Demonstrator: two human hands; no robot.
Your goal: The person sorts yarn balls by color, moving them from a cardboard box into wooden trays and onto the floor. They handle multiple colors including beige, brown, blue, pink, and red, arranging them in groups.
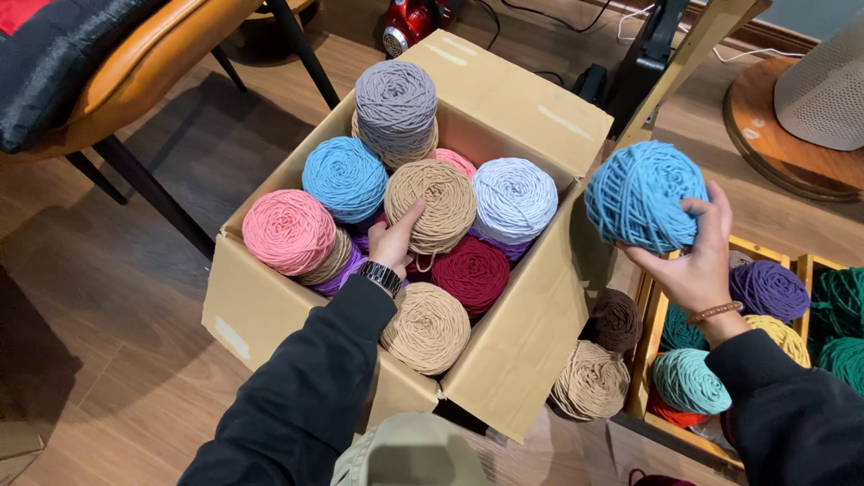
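Blue yarn ball [641,193] held aloft, beige yarn ball [432,205] upright in box

Matt corrugated cardboard box [522,360], soft ribbed yarn balls [515,200], smooth wooden floor [135,360], glossy leather chair [135,72]

Open brown cardboard box [504,360] on the wooden floor [153,360], flaps raised, pale tape strips on its sides; no labels, signs or screens

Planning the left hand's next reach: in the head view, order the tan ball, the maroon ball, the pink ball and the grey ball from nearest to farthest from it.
From the left hand:
1. Tan ball, under the fingers.
2. Maroon ball, just right.
3. Pink ball, at the box's left side.
4. Grey ball, at the far end.
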